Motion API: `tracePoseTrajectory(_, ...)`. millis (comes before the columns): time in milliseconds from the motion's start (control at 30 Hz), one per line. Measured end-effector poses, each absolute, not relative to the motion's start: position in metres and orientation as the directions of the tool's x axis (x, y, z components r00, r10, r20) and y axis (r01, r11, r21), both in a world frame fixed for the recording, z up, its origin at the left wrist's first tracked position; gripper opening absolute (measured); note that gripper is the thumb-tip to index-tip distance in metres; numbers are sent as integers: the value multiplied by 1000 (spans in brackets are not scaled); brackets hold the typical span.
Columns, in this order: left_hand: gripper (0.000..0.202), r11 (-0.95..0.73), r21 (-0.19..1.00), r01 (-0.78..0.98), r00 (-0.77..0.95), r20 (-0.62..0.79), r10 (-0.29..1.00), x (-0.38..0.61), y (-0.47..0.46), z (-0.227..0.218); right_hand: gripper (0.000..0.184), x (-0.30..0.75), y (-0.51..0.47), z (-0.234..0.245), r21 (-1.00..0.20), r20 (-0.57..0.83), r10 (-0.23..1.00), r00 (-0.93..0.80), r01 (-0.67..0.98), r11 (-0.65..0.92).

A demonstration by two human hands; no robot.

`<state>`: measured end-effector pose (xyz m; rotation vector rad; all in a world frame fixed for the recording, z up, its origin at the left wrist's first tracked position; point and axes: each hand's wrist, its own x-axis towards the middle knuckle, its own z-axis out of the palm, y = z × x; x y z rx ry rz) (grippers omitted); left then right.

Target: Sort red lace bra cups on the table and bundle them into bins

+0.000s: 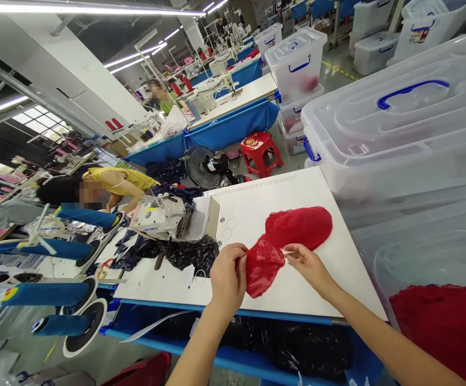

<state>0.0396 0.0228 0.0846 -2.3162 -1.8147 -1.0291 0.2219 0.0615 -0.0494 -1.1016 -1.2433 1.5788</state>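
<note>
A piece of red lace fabric [293, 230] lies on the white sewing table [337, 257]. My left hand [228, 279] pinches its near left edge with closed fingers. My right hand [308, 265] pinches the fabric's right side near the middle, fingers closed on the lace. The near part of the lace [261, 271] hangs lifted between both hands. A white sewing machine [168, 217] stands on the table to the left, with dark fabric [184, 252] heaped beside it.
Clear plastic bins with blue handles [401, 123] are stacked at the right; one lower bin holds red fabric [445, 327]. Blue thread cones [51, 292] stand at the left. A seated person in yellow [116, 182] works nearby. A fan [200, 167] and red stool [260, 153] stand on the floor.
</note>
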Motion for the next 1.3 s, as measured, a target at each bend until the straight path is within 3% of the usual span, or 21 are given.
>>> tracePoseTrajectory(100,11,-143,120,982,65,499,864,26,3,42,22,206,89,-57,-997,-64,982,-175,43,-57)
tracePoseTrajectory(167,22,12,-49,999,11,440,898,22,-14,0,16,195,110,-62,-992,-9,990,-142,124,9)
tracePoseTrajectory(300,36,-79,-87,993,95,201,975,28,-53,-69,16,175,138,-72,-959,-6,995,-103,282,24)
tracePoseTrajectory(400,45,-49,39,998,45,110,993,37,-70,-83,20,168,141,-77,-935,-58,995,-80,353,-26)
tracePoseTrajectory(533,49,131,430,893,-144,-4,990,45,-69,-67,17,175,136,-73,-943,-71,997,-29,329,-57)
tracePoseTrajectory(633,43,262,604,753,-283,-63,957,44,-55,-47,8,194,133,-58,-973,-51,995,89,221,-69)
tracePoseTrajectory(700,33,310,730,609,-344,-109,933,42,-42,-35,15,213,130,-37,-990,-70,985,156,111,-87)
tracePoseTrajectory(800,23,341,876,341,-377,-205,903,45,-19,-22,22,244,120,7,-984,-160,985,71,-91,-153)
tracePoseTrajectory(900,42,425,905,19,-272,-404,873,56,0,-13,23,269,102,48,-855,-324,943,-80,-401,-328)
tracePoseTrajectory(967,65,529,779,-337,-49,-576,816,65,6,-10,29,281,88,54,-755,-435,898,-73,-513,-408)
tracePoseTrajectory(1033,74,595,609,-524,154,-620,770,71,6,-12,30,291,74,37,-739,-490,870,-45,-508,-443)
tracePoseTrajectory(1100,68,604,641,-474,135,-625,769,75,3,-21,28,301,60,2,-811,-454,890,-40,-396,-431)
tracePoseTrajectory(1167,59,596,720,-355,11,-635,773,79,-1,-35,28,312,45,-40,-939,-316,949,11,-147,-311)
tracePoseTrajectory(1300,34,567,805,-176,-141,-590,795,88,-8,-60,23,327,11,-90,-983,-108,964,242,120,-140)
